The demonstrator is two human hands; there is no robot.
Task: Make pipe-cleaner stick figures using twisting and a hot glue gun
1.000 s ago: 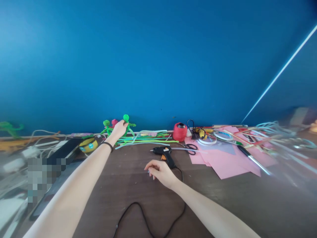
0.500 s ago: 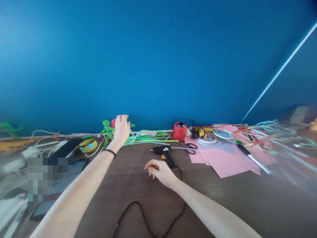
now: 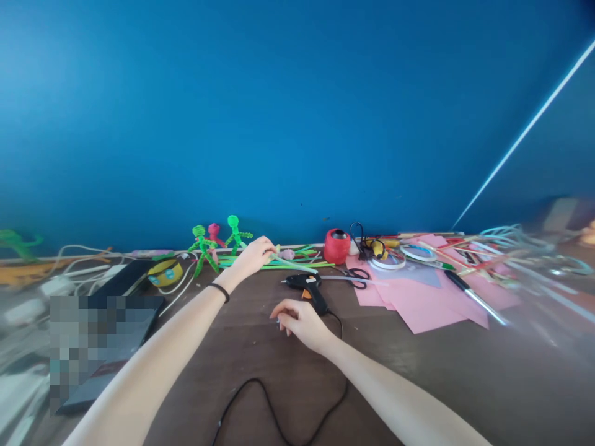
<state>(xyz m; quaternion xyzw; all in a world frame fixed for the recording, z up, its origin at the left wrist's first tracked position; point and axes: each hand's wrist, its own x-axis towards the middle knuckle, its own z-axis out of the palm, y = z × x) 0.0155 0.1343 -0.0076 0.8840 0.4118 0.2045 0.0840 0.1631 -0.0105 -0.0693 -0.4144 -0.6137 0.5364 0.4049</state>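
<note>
My left hand (image 3: 258, 255), with a dark band on the wrist, reaches to the back of the table. Its fingers are closed on a light blue pipe cleaner (image 3: 297, 266) that lies over several green ones (image 3: 320, 265). Just left of it a green pipe-cleaner figure (image 3: 234, 234) stands by the wall, beside another green figure (image 3: 199, 244) and a pink one (image 3: 214, 233). Nearer me, my right hand (image 3: 301, 321) hovers with curled fingers; a tiny bluish bit shows at their tips, too small to name. Behind it lies a black glue gun (image 3: 309, 282) with a glue stick in it.
Black scissors (image 3: 359, 279) and a red round object (image 3: 337, 246) are behind the glue gun. Pink sheets (image 3: 427, 303), a marker (image 3: 474, 297) and tape rolls (image 3: 388, 262) lie to the right. A black cable (image 3: 260, 381) curves in front. On the left are a dark device (image 3: 134, 334) and a yellow pouch (image 3: 165, 272).
My left hand has left the taller green figure, which now stands free, and moved right and down onto the light blue pipe cleaner. My right hand has stayed in place.
</note>
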